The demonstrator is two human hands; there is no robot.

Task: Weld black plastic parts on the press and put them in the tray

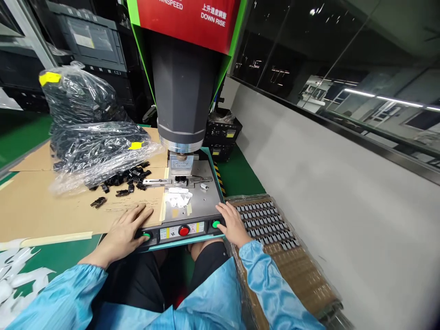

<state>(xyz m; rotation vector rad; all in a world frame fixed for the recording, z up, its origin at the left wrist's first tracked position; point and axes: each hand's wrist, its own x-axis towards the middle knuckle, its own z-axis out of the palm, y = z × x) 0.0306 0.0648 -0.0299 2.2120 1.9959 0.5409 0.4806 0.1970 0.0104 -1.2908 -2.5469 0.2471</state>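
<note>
My left hand (127, 229) lies flat at the left front corner of the press base, fingers spread over the cardboard edge and thumb on the left green button (146, 235). On the other corner, my right hand (234, 223) rests with fingers stretched over the base edge and its thumb at the right green button (216, 224). Between the hands is a red button (184, 230). Under the press head (182, 162), a small black part (180, 178) sits in the metal fixture (181, 184). White pieces (178, 198) lie on the metal plate in front of it.
Loose black parts (132, 176) and plastic bags of black parts (99, 142) lie on cardboard to the left. A tray with rows of small grey parts (266, 220) stands at right, beside a wall (309, 183). White scraps (20, 275) lie at lower left.
</note>
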